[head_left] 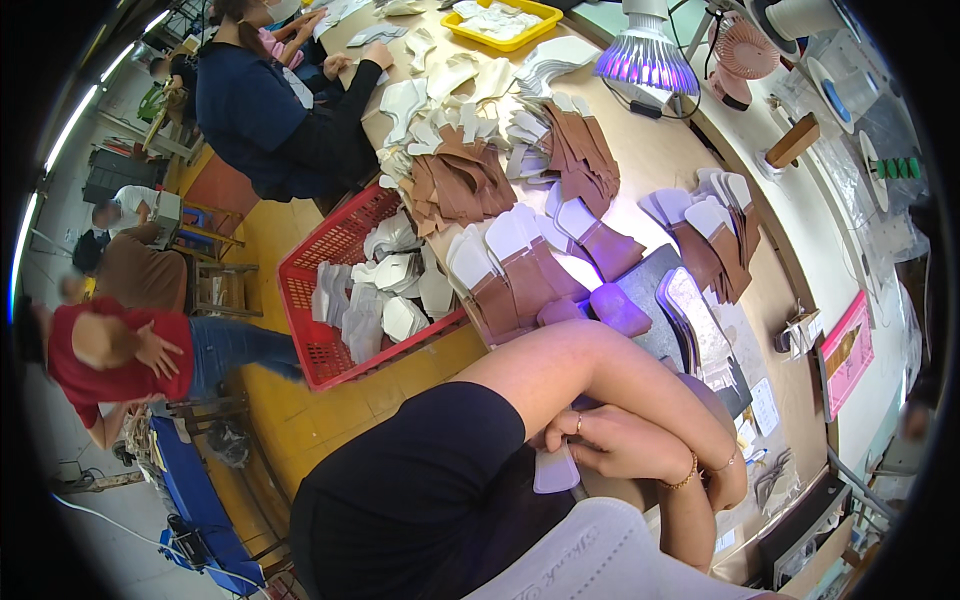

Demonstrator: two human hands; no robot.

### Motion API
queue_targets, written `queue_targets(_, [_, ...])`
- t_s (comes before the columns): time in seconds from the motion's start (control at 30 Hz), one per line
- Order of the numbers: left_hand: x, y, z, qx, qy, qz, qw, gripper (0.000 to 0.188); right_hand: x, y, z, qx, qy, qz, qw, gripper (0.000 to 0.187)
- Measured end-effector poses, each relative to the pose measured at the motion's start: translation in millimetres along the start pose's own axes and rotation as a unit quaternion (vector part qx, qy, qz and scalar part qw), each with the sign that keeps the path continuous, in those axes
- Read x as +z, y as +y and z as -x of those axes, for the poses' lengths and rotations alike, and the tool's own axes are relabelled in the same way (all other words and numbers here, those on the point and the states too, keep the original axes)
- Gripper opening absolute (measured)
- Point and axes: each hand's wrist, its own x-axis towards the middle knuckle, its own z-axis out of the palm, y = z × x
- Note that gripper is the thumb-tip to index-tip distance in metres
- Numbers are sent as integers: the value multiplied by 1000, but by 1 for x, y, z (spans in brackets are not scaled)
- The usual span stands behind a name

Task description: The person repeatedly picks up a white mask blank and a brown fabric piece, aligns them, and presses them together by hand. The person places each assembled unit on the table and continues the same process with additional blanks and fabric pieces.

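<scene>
My forearms cross in front of me. My right hand (625, 442), with a ring on one finger, reaches to the left under my left forearm. Its fingers are closed at the edge of a pale, flat cut piece (556, 470). My left hand (728, 487) lies to the right, past my right wrist; its fingers are mostly hidden. Just beyond my arms, a dark board (655, 275) carries a stack of pale-topped cut pieces (690, 315). Brown pieces with pale tops (520, 275) lie fanned out beside it, with a small brown rounded piece (620, 308).
A red basket (300, 300) with bundled white pieces stands left of the table. More brown stacks (460, 185) and a yellow tray (545, 35) lie farther off. A lit lamp (648, 65) hangs above the table. A co-worker (250, 110) sits at the far left.
</scene>
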Motion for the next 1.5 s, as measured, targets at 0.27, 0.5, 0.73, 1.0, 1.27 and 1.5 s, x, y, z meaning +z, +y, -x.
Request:
queue_targets(0.27, [-2, -1, 3, -5, 4, -4, 1000, 29, -1, 4, -2, 17, 15, 7, 1000, 13])
queue_targets(0.5, [-2, -1, 4, -6, 8, -7, 1000, 28, -2, 1, -5, 0, 37, 4, 999, 12])
queue_targets(0.73, [-4, -1, 5, 0, 19, -11, 1000, 27, 0, 3, -4, 43, 12, 18, 999, 14])
queue_targets(1.0, [-8, 1, 7, 5, 39, -24, 999, 27, 1, -1, -4, 73, 6, 33, 997, 14])
queue_targets(1.27, [-9, 0, 9, 12, 60, -31, 998, 26, 11, 14, -6, 50, 67, 176, 981, 18])
queue_targets(1.5, [-14, 0, 10, 26, 90, -37, 995, 25, 10, 13, -9, 109, 7, 157, 982, 22])
